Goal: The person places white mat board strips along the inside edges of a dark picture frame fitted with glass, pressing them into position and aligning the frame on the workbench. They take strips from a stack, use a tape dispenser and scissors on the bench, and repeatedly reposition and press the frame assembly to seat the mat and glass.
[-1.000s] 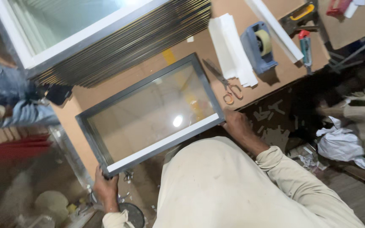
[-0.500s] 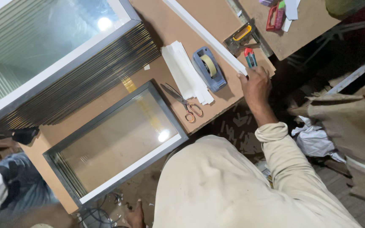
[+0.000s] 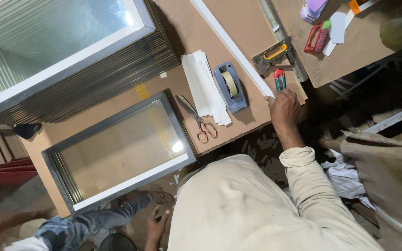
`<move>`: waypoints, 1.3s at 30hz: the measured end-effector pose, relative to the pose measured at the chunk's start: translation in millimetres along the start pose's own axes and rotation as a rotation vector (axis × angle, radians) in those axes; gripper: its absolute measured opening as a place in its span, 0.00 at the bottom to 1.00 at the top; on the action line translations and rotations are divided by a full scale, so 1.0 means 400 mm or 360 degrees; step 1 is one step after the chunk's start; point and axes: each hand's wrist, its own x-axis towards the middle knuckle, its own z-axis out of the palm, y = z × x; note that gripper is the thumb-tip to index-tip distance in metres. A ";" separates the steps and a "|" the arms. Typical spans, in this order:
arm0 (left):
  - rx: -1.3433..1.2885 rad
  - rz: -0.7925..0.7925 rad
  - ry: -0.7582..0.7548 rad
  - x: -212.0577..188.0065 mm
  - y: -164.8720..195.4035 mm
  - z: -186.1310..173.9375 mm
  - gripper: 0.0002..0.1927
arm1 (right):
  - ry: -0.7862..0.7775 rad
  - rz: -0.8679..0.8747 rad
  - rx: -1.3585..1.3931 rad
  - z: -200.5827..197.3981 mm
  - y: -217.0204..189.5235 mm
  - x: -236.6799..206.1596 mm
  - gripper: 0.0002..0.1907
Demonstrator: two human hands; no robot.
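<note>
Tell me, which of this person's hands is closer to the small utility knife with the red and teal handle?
Right. The right hand rests at the table edge just below the utility knife, gripping the long white strip. The left hand hangs low beside the body, below the table.

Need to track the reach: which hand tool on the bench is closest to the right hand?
The small red-and-teal cutter, just above the right hand at the bench edge. The scissors and yellow-handled square lie farther off.

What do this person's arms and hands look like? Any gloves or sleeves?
No gloves: the right hand is bare, with no ring or watch showing. The right arm wears a loose cream sleeve, pushed up into a thick roll below the elbow. The left hand is bare too; its arm is mostly hidden.
</note>
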 end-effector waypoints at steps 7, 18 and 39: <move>0.0442 0.0097 -0.0405 -0.036 0.206 -0.075 0.20 | 0.0260 -0.0052 0.0402 -0.129 -0.072 0.004 0.10; -0.1312 0.0833 -0.1252 -0.058 0.727 -0.026 0.22 | 0.0058 -0.0169 0.1451 -0.328 -0.503 -0.212 0.10; -0.0586 0.0779 0.0983 0.653 0.124 -0.866 0.20 | -0.0176 -0.0079 0.0820 0.356 -0.964 -0.095 0.12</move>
